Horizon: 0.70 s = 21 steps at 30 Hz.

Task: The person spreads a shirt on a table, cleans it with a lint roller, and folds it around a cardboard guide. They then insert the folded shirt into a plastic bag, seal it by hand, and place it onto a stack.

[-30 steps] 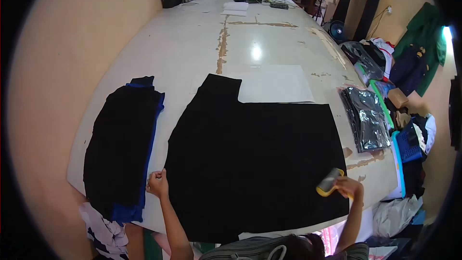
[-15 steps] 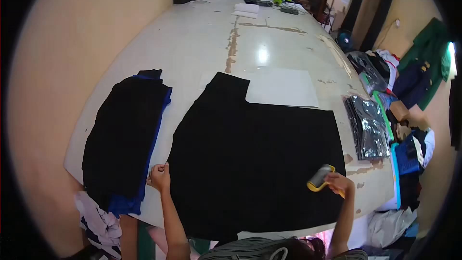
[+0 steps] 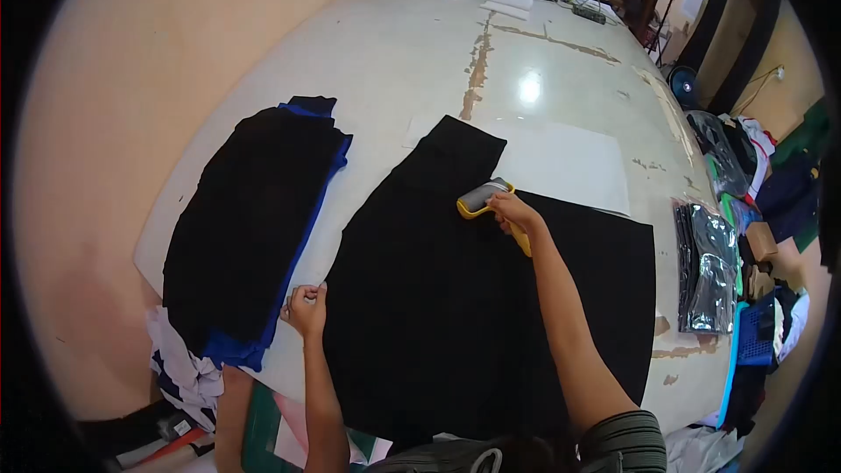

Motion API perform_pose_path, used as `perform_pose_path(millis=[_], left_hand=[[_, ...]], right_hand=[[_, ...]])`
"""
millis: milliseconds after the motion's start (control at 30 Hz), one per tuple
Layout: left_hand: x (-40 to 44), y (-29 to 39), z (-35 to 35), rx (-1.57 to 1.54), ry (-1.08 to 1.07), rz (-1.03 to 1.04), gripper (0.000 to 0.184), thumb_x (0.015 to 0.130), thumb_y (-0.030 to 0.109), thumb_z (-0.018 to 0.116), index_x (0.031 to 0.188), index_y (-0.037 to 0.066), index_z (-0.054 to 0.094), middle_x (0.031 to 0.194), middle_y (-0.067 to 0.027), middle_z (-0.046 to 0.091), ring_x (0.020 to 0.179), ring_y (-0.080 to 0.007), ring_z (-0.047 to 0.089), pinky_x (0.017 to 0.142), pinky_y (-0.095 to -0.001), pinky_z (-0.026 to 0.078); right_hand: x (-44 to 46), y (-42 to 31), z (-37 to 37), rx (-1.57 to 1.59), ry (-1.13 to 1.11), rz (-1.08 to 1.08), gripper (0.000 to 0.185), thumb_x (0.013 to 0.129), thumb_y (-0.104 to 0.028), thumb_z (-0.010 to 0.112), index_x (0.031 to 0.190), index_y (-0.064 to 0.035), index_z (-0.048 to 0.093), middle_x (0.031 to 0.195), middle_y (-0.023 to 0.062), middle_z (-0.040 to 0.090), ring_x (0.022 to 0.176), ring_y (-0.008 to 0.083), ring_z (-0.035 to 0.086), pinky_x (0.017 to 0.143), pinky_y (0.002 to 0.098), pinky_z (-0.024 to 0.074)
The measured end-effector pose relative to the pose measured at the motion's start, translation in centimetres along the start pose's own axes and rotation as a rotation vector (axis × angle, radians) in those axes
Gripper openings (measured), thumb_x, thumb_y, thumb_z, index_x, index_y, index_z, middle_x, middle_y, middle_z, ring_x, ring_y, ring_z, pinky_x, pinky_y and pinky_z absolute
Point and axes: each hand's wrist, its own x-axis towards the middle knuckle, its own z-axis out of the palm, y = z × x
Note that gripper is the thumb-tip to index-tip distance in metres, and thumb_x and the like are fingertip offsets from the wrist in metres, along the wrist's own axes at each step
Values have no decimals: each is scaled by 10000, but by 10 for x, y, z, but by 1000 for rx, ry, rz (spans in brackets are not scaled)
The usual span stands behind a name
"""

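Note:
A large black cloth piece point(image 3: 420, 298) lies spread flat before me. My right hand point(image 3: 511, 212) grips the yellow handle of a lint roller point(image 3: 480, 200), whose grey roll rests on the upper part of the cloth near its inner corner. At the left edge of the cloth is my left hand point(image 3: 306, 308), fingers curled in, thumb and forefinger pinching that edge. Left of this hand lies a stack of black and blue cloth pieces point(image 3: 254, 219).
A white sheet point(image 3: 569, 162) lies beyond the cloth on the worn white table point(image 3: 385, 52). Plastic-wrapped black packs point(image 3: 705, 267) are at the right, near a blue basket point(image 3: 755, 342). Folded white cloth point(image 3: 508, 2) sits farther back. A wall point(image 3: 131, 123) borders the left side.
My right hand has moved the lint roller up and to the left, from the lower right of the cloth to its upper part. My left hand stays at the edge. The view has shifted.

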Motion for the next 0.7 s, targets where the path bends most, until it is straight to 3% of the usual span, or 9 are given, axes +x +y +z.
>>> perform_pose_path(millis=[100, 233, 300, 367, 467, 533, 633, 667, 700], left_hand=[[0, 3, -2, -20, 20, 24, 223, 714, 342, 663, 660, 146, 571, 703, 42, 553, 762, -134, 514, 862, -369, 253], [1, -6, 3, -19, 39, 72, 244, 715, 371, 653, 668, 144, 576, 708, 44, 555, 762, -144, 518, 851, -372, 261], [6, -8, 6, -15, 42, 78, 260, 718, 400, 642, 676, 152, 580, 705, 48, 557, 764, -149, 521, 838, -368, 271], [2, -8, 5, -24, 34, 90, 258, 722, 408, 634, 680, 159, 582, 697, 48, 557, 775, -145, 519, 846, -380, 268], [2, -6, 4, 39, 16, 54, 249, 725, 408, 632, 682, 168, 584, 694, 55, 557, 788, -142, 515, 857, -388, 263], [0, 0, 1, 41, 2, 31, 244, 723, 414, 632, 696, 175, 593, 696, 56, 558, 788, -142, 514, 858, -380, 264], [1, -3, 4, 34, 3, 29, 254, 720, 423, 633, 715, 171, 599, 696, 49, 560, 789, -142, 517, 843, -378, 273], [1, -3, 4, 33, 13, 38, 243, 725, 414, 631, 698, 176, 590, 687, 57, 549, 788, -140, 513, 847, -378, 271], [0, -2, 2, 33, 25, 47, 235, 731, 406, 628, 681, 181, 582, 677, 65, 537, 787, -138, 508, 850, -378, 269]], right_hand=[[-49, 33, -16, -39, -27, -79, 207, 877, -303, 470, 791, -115, 449, 543, -12, 371, 391, 96, 361, 349, 239, 294], [-172, 104, -40, -14, -14, -8, 193, 877, -308, 487, 847, -118, 484, 553, -29, 366, 400, 63, 343, 337, 216, 261], [-242, 138, -64, 184, -49, 216, 165, 869, -274, 515, 807, -125, 477, 553, -47, 347, 438, 42, 331, 349, 197, 246], [-308, 170, -81, 17, 111, 427, 138, 855, -209, 519, 771, -107, 478, 520, -45, 335, 403, 43, 328, 344, 194, 253], [-384, 215, -116, -251, 41, 689, 175, 851, -230, 521, 740, -98, 492, 526, -5, 408, 400, 95, 395, 346, 244, 319], [-406, 239, -127, -314, 59, 991, 182, 839, -239, 533, 738, -92, 495, 525, 23, 426, 401, 124, 411, 348, 267, 334], [-399, 240, -126, -313, 85, 966, 193, 816, -247, 554, 734, -81, 499, 516, 36, 443, 390, 130, 424, 343, 277, 334], [-389, 227, -119, -248, 140, 880, 162, 817, -217, 561, 727, -113, 476, 508, -17, 391, 376, 83, 352, 335, 239, 293], [-369, 189, -100, -373, 118, 759, 179, 821, -237, 545, 729, -101, 473, 487, -15, 380, 358, 89, 344, 325, 249, 292]])
